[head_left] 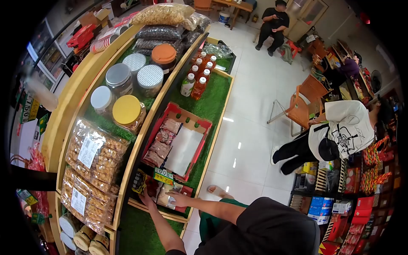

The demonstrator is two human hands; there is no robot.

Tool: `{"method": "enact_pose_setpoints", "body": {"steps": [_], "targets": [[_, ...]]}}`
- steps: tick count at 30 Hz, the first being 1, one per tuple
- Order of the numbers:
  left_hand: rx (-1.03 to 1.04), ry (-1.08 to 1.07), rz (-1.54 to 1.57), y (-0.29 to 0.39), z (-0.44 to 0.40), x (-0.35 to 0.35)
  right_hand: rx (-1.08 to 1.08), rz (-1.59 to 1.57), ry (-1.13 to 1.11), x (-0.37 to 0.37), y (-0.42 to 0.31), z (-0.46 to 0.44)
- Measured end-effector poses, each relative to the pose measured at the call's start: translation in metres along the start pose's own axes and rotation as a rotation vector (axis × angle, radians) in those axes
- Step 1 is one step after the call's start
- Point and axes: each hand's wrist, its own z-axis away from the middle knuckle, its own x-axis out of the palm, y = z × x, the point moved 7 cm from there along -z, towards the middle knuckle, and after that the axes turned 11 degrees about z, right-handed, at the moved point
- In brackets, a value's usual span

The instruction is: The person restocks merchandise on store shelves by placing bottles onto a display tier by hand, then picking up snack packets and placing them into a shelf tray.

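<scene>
At the near end of the lower shelf, my left hand (147, 199) is closed on the lower edge of a black snack bag (151, 186) with a dark red picture on it. My right hand (180, 199) lies beside it, fingers stretched over a pale packet (165, 197). Another black bag with yellow lettering (139, 180) touches the held one on the left. Just above my hands stands a green and yellow price sign (163, 175). Beyond it, a red cardboard box (196, 148) holds several pink packets (160, 148) along its left side.
Several drink bottles (199, 83) stand at the shelf's far end. The upper shelf at left carries lidded jars (128, 109) and large bags of snacks (96, 148). Right of the aisle are an orange chair (307, 97), a person in white (346, 129) and stocked shelves; another person (274, 25) sits farther back.
</scene>
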Motion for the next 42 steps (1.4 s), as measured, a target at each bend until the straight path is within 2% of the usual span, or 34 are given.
{"method": "enact_pose_setpoints", "body": {"steps": [1,4,5,7,8,9,11,13,15,16,17,18,19,20,21,22,23,24,25,26,27,28,29,31,33,34,36,37,39,40,42], "targets": [[0.011,0.006,0.001,0.001,0.012,-0.002,-0.012,-0.004,0.000,-0.009,0.000,0.010],[0.031,0.042,0.053,0.001,0.048,-0.019,0.312,-0.340,-0.234,-0.008,0.027,0.048],[0.046,0.047,0.056,-0.001,0.061,-0.027,0.295,-0.342,-0.236,-0.008,0.037,0.057],[0.025,0.059,-0.079,-0.008,0.102,-0.037,0.160,-0.296,-0.082,-0.022,0.046,0.077],[0.044,0.057,-0.102,-0.015,0.124,-0.042,0.184,-0.320,-0.191,-0.026,0.056,0.088],[0.063,0.056,-0.126,-0.025,0.147,-0.050,0.248,-0.532,-0.199,-0.024,0.075,0.101],[0.028,0.135,-0.357,-0.053,0.191,-0.074,0.319,-0.407,-0.271,-0.054,0.094,0.127],[0.078,0.037,-0.427,-0.098,0.229,-0.109,0.178,-0.278,-0.264,-0.062,0.140,0.150],[-0.079,0.105,-0.450,-0.159,0.269,-0.160,-0.185,0.358,-0.157,-0.071,0.193,0.181],[-0.149,0.179,-0.399,-0.181,0.299,-0.188,0.110,0.222,-0.423,-0.109,0.199,0.202],[-0.219,0.249,-0.349,-0.199,0.325,-0.203,0.313,0.201,-0.400,-0.122,0.234,0.217],[-0.271,0.342,-0.310,-0.208,0.355,-0.213,0.459,0.224,-0.313,-0.154,0.254,0.241],[-0.318,0.437,-0.266,-0.217,0.387,-0.222,0.378,0.339,-0.135,-0.158,0.300,0.259],[-0.336,0.413,-0.272,-0.236,0.393,-0.245,0.636,0.124,-0.104,-0.186,0.314,0.287],[-0.353,0.388,-0.278,-0.243,0.402,-0.255,0.710,0.177,-0.083,-0.197,0.347,0.310],[-0.369,0.364,-0.284,-0.255,0.408,-0.271,0.979,0.209,0.039,-0.227,0.344,0.340],[-0.385,0.454,-0.186,-0.268,0.426,-0.283,1.129,0.323,0.161,-0.243,0.341,0.363],[-0.390,0.548,-0.085,-0.274,0.451,-0.286,1.177,0.301,0.108,-0.258,0.315,0.371],[-0.386,0.644,0.015,-0.284,0.480,-0.287,1.130,0.324,-0.022,-0.251,0.306,0.366],[-0.350,0.646,0.068,-0.289,0.491,-0.290,1.063,0.365,-0.161,-0.239,0.299,0.362],[-0.313,0.653,0.095,-0.300,0.497,-0.293,0.924,0.497,-0.184,-0.212,0.302,0.348],[-0.275,0.676,0.128,-0.313,0.508,-0.302,0.886,0.509,-0.258,-0.177,0.308,0.336],[-0.216,0.653,0.158,-0.319,0.522,-0.302,0.802,0.496,-0.454,-0.143,0.291,0.316],[-0.220,0.735,0.168,-0.287,0.560,-0.286,0.658,0.347,-0.685,-0.078,0.218,0.280],[-0.120,0.823,0.177,-0.336,0.584,-0.324,0.387,0.273,-0.735,-0.010,0.145,0.248],[-0.096,0.883,0.057,-0.351,0.604,-0.335,0.317,0.274,-0.767,0.023,0.114,0.236],[-0.172,0.853,0.107,-0.398,0.645,-0.351,0.273,0.156,-0.801,0.080,0.035,0.228],[-0.175,0.955,0.203,-0.406,0.672,-0.357,0.297,0.115,-0.836,0.114,0.010,0.226],[-0.329,1.023,0.941,-0.430,0.712,-0.347,0.206,0.085,-0.880,0.172,-0.055,0.245],[-0.323,1.057,0.998,-0.442,0.725,-0.345,0.173,0.123,-0.925,0.199,-0.063,0.257],[-0.174,1.176,1.101,-0.454,0.751,-0.363,0.082,0.122,-1.041,0.256,-0.086,0.287]]}}
